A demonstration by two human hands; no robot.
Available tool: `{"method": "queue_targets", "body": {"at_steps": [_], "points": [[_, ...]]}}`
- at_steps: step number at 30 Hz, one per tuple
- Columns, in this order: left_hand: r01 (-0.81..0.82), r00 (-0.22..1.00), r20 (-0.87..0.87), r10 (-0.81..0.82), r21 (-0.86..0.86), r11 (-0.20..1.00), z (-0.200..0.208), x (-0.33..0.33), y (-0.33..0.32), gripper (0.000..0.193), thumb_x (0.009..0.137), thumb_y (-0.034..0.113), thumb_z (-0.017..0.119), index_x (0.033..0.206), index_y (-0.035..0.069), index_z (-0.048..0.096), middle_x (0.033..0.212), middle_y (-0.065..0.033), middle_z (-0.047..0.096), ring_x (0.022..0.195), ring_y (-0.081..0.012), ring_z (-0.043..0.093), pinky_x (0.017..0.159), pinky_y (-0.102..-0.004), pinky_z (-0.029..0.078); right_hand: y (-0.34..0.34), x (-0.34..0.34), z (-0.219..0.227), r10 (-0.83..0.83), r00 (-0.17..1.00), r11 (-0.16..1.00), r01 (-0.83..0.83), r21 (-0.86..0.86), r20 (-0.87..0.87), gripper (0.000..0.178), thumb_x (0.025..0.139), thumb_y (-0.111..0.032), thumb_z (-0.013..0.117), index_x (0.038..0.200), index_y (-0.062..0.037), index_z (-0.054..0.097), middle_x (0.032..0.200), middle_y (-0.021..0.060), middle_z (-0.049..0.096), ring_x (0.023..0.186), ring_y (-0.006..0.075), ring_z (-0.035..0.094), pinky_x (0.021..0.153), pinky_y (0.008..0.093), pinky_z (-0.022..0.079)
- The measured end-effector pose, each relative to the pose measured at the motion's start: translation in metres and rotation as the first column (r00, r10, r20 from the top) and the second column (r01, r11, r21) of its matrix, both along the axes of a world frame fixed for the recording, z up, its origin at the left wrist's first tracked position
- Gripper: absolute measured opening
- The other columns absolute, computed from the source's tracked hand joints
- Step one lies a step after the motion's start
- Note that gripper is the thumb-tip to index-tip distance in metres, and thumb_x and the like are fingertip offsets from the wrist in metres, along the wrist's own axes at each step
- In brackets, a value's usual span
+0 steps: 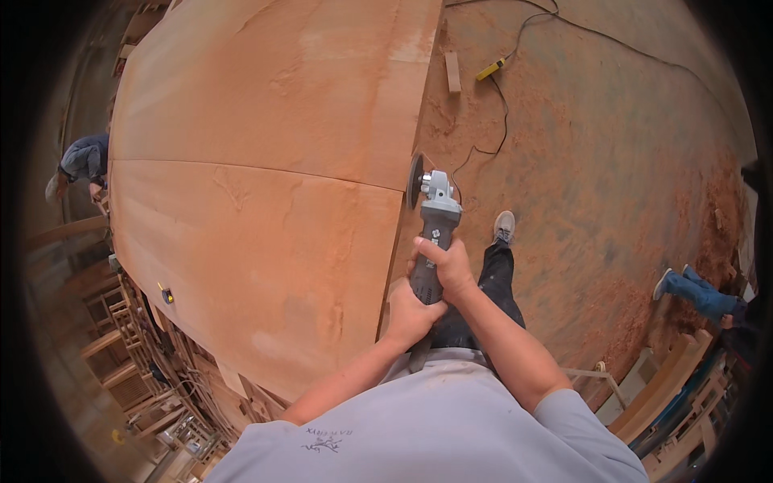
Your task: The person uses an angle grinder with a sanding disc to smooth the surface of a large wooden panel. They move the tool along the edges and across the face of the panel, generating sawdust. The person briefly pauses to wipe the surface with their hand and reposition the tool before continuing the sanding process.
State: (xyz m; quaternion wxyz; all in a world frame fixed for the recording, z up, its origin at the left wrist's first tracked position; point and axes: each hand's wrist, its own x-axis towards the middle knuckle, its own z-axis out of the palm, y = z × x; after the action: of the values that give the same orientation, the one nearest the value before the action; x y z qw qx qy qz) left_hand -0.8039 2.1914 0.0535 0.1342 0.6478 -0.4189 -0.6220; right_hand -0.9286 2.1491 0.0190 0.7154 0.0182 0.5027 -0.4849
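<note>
Both my hands grip a grey angle grinder in front of my waist. My left hand is closed around the rear of its body, and my right hand wraps the middle, nearer the head. A dark round disc on the grinder stands upright, against or very close to the right edge of a large wooden panel; whether it touches I cannot tell. A seam crosses the panel close to the disc. The grinder's black cord trails forward over the floor.
A yellow power strip and a wood block lie on the dusty floor ahead. On the panel's left sits a small tape measure. One person bends beyond the panel; another's legs show at right. Timber pieces stand lower right.
</note>
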Motion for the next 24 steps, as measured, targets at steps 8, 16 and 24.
{"method": "queue_targets", "body": {"at_steps": [8,16,24], "points": [[0.028,0.998,0.055,-0.028,-0.004,1.000,0.001,0.015,0.026,0.045,0.077,0.007,0.083,0.115,-0.001,0.059,0.083,-0.0045,0.068,0.065,-0.0144,0.067,0.058,-0.0325,0.055,0.026,0.013,0.003,0.032,0.999,0.999,-0.033,0.040,0.018,0.031,0.091,-0.020,0.080,0.103,-0.0018,0.059,0.081,0.0109,0.068,0.067,0.0235,0.071,0.063,0.0397,0.061],[0.055,0.997,0.053,-0.056,0.020,0.998,0.001,0.020,0.039,0.043,0.078,0.008,0.084,0.112,-0.001,0.060,0.083,-0.0050,0.069,0.067,-0.0144,0.067,0.060,-0.0332,0.055,0.041,0.018,0.003,-0.026,0.997,0.999,0.023,0.047,0.077,0.038,0.090,-0.019,0.081,0.114,-0.0027,0.056,0.082,0.0111,0.066,0.069,0.0242,0.071,0.064,0.0405,0.061],[0.082,0.996,0.057,-0.076,-0.127,0.988,0.001,0.019,0.033,0.062,0.077,0.011,0.083,0.131,-0.004,0.057,0.095,-0.0081,0.070,0.074,-0.0147,0.068,0.066,-0.0322,0.056,0.038,0.021,0.001,-0.059,0.997,0.998,0.058,0.032,0.040,0.031,0.090,-0.017,0.082,0.103,-0.0019,0.057,0.081,0.0111,0.066,0.065,0.0228,0.069,0.061,0.0380,0.059]]}}
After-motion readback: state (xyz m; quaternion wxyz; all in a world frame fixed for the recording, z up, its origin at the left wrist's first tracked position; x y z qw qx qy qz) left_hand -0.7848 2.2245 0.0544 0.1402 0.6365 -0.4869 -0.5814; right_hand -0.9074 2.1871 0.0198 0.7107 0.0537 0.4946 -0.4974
